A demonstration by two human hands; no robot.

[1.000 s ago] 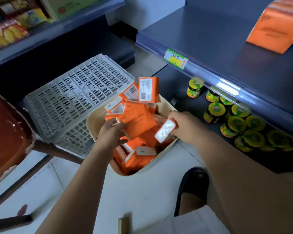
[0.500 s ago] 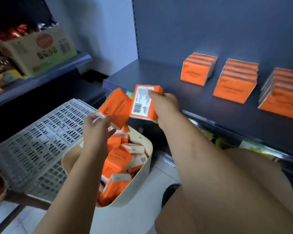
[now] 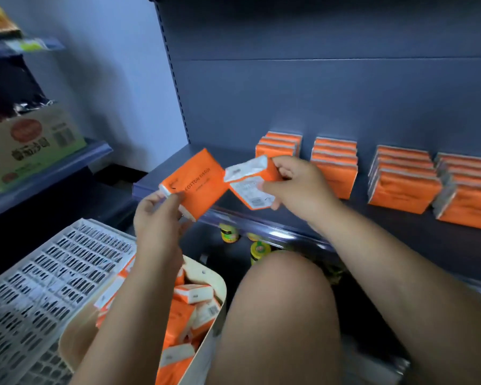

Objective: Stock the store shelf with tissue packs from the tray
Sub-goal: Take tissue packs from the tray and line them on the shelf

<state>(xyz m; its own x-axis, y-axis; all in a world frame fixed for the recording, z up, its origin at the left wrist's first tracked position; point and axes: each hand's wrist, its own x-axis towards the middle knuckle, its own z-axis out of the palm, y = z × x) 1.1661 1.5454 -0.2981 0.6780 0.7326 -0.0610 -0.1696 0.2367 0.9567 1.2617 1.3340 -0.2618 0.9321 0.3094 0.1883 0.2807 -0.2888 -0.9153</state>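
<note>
Above shelf front edge — left hand clamps tissue pack, right hand pinches second pack, packs touching. Tray below holds more; four rows stand on shelf.

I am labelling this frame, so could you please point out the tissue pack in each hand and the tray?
Left-hand tissue pack (image 3: 197,183), head view, printed orange face.
Right-hand tissue pack (image 3: 249,187), head view, white label side.
Tray (image 3: 206,276), head view, cream rim.
</note>
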